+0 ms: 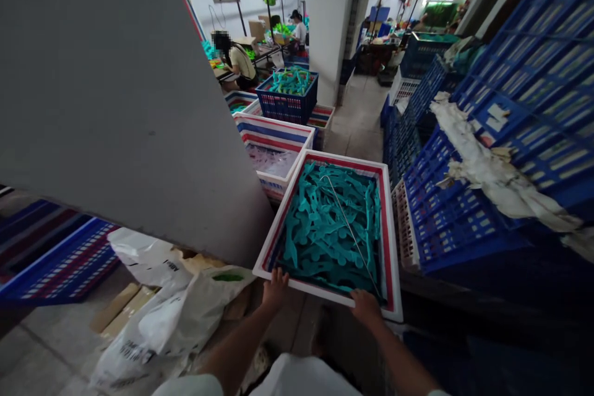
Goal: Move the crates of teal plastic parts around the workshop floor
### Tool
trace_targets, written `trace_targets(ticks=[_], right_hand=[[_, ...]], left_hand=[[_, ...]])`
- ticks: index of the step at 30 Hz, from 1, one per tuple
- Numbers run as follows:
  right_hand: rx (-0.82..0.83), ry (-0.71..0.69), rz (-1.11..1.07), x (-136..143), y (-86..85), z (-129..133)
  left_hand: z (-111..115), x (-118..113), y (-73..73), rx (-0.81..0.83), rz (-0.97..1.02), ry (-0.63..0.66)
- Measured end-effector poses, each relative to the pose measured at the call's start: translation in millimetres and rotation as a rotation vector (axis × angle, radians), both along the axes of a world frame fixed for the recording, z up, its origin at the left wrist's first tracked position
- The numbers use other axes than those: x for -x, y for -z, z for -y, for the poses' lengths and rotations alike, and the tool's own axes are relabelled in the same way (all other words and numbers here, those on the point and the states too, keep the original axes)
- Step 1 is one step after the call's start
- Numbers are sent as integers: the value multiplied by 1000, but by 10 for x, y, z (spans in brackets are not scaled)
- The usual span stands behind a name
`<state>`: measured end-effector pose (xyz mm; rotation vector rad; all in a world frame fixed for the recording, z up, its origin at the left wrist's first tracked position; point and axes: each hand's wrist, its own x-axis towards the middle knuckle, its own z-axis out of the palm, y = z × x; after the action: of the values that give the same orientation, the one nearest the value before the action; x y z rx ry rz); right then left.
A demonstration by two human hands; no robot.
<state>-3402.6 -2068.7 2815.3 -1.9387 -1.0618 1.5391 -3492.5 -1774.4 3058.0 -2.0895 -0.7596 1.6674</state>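
Note:
A white-rimmed crate (394, 247) lined with red, white and blue striped cloth stands right in front of me. Teal moulded plastic pieces (320, 223) fill it, and a thin metal rod with a hooked end (346, 219) lies slanting across them. My left hand (277, 288) grips the near rim close to the left corner, fingers curled over the edge. Towards the right corner, my right hand (365, 306) holds the same rim, its fingers over the edge and the thumb side partly hidden.
Another striped crate (278, 130) adjoins on the left, behind a grey pillar (139, 105). Blue crates (445, 198) are stacked along the right. White sacks (171, 315) lie at lower left. A tiled aisle (359, 111) runs ahead; people sit at benches farther back.

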Motion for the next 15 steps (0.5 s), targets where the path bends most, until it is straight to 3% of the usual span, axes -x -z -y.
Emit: trace_targets(ticks=[5,7,9,12,15], right_hand=[[75,-64,73,-29,-167,-71],[179,-33,110,-2,-350,-114],[295,30,175,76,-568,-153],[338,119,284,238,-843,-189],[330,207,379,399,-1021,-232]], left_hand=[[-74,-13,-47,83,59,-30],[-124,-13,-150,166,101,-32],[-177,88,-351,267,142,-8],[-246,533,-881,360,177,5],[-303,1265,-1717,264,192,-257]])
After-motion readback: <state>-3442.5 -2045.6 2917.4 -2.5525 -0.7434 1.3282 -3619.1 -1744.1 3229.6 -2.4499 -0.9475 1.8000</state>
